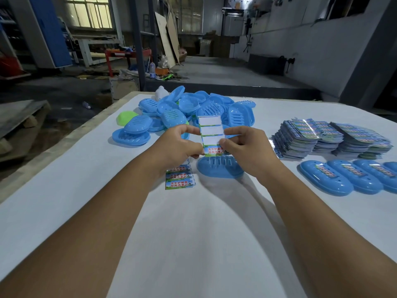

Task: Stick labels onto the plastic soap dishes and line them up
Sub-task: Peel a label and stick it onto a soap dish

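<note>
Both hands hold a label sheet (210, 130) upright above the table; its upper three label spaces are bare white and one printed label stays at its bottom. My left hand (180, 145) pinches the sheet's left edge. My right hand (242, 147) pinches at the right end of the printed label. Just below the sheet lies a single blue soap dish (220, 169) with no label. A second label sheet (180, 179) lies flat under my left wrist. At the right, a row of labelled blue soap dishes (343, 177) overlaps side by side.
A heap of unlabelled blue soap dishes (187, 110), with a green one (124, 118) at its left, lies at the back of the white table (193, 233). Stacks of label sheets (328, 138) stand at the back right. The table's left edge runs diagonally beside the workshop floor.
</note>
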Motion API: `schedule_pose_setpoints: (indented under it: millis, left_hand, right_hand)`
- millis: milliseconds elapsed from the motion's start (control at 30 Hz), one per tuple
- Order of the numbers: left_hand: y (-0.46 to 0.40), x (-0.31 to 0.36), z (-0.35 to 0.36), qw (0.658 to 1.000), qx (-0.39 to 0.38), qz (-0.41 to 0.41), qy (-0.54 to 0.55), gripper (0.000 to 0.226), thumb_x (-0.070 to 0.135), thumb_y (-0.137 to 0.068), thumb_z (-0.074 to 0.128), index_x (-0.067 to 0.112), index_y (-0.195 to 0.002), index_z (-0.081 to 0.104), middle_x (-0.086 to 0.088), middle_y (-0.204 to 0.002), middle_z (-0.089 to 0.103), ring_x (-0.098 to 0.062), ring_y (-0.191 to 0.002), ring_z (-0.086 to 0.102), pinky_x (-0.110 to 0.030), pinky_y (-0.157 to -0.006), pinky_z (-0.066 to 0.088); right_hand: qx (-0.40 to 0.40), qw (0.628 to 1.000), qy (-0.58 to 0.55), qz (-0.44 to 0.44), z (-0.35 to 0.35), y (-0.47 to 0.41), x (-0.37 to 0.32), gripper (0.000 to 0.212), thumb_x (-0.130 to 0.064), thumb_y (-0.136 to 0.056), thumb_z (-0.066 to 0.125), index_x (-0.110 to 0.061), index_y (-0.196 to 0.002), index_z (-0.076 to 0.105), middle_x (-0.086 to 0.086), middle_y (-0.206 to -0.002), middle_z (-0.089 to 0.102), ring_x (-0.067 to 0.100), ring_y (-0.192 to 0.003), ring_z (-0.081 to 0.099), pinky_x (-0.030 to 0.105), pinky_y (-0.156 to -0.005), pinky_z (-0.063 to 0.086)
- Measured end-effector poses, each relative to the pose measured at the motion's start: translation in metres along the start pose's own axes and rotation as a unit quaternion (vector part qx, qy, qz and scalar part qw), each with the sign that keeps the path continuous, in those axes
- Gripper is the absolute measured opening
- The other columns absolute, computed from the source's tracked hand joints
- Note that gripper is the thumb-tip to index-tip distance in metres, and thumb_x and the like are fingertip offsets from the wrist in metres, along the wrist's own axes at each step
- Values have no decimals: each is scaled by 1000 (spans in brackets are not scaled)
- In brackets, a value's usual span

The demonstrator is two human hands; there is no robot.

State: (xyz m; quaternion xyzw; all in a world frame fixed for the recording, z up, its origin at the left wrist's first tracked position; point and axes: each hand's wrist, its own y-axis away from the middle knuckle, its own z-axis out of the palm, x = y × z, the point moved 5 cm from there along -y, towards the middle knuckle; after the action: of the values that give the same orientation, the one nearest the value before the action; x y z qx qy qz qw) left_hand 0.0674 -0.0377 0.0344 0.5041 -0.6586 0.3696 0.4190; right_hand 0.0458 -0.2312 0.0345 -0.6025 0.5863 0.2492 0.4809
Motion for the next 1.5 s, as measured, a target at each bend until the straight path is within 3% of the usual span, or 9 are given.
schedule_pose_setpoints:
  millis: [67,233,367,467,667,767,1067,1367,1500]
  left_hand:
    - [1,1,-1,1000,13,2,0,37,18,-76,81,35,-103,62,7,-71,76,3,-60,66,-25,-61,45]
    - [4,3,-2,1000,14,14,16,41,18,-79,80,34,-109,57,10,-81,78,2,-67,70,-25,-65,50]
    - [6,7,1,999,10,41,9,41,18,-81,80,35,-110,56,14,-81,77,3,-73,71,-8,-56,47]
    - [6,8,5,998,9,63,-17,41,19,-82,80,37,-110,55,14,-82,77,0,-76,71,-19,-68,48]
    - [9,12,12,993,12,101,-63,35,17,-86,75,39,-102,53,14,-80,76,2,-73,69,-23,-70,47]
    - [10,13,14,991,10,109,-74,34,15,-87,73,39,-100,53,15,-79,76,1,-75,69,-26,-75,52]
    - [6,10,13,992,23,102,-68,33,17,-86,74,38,-101,53,14,-79,76,-2,-75,70,-25,-75,50]
    - [-2,2,0,993,68,30,-90,35,17,-79,73,35,-101,51,4,-80,76,-6,-63,63,-25,-59,50]
    - [-4,-6,-12,984,99,-34,-143,37,25,-74,77,33,-100,51,-2,-102,69,-14,-85,66,-28,-61,47]
  right_hand:
    - [30,998,49,-20,-3,0,-1,20,-35,-86,80,-26,-99,66,-11,-72,69,-1,-62,65,11,-53,45]
    - [-10,994,100,-44,7,5,-3,17,-32,-82,80,-25,-70,71,-16,-55,64,-2,-49,54,9,-48,37]
    - [-33,992,109,-49,11,8,-8,17,-30,-84,75,-28,-67,74,-15,-58,68,-3,-49,55,8,-48,36]
    - [-44,991,115,-49,12,11,-11,20,-28,-84,73,-25,-65,76,-13,-53,66,-1,-44,51,8,-45,34]
    - [-48,988,138,-49,13,14,-12,21,-28,-82,70,-15,-66,76,-7,-43,55,5,-40,42,14,-42,31]
    - [-49,986,151,-52,15,15,-13,23,-28,-80,67,-10,-68,75,6,-54,61,7,-43,38,23,-48,36]
    - [-41,989,134,-42,13,13,-13,22,-29,-81,70,-16,-64,76,2,-58,66,6,-43,43,22,-47,38]
    - [-27,991,131,-24,3,7,-9,25,-26,-83,71,-20,-59,75,-1,-56,69,6,-47,51,18,-44,39]
    - [-29,988,150,-6,-2,6,-5,26,-24,-83,67,-18,-59,75,0,-56,68,5,-45,48,17,-43,37]
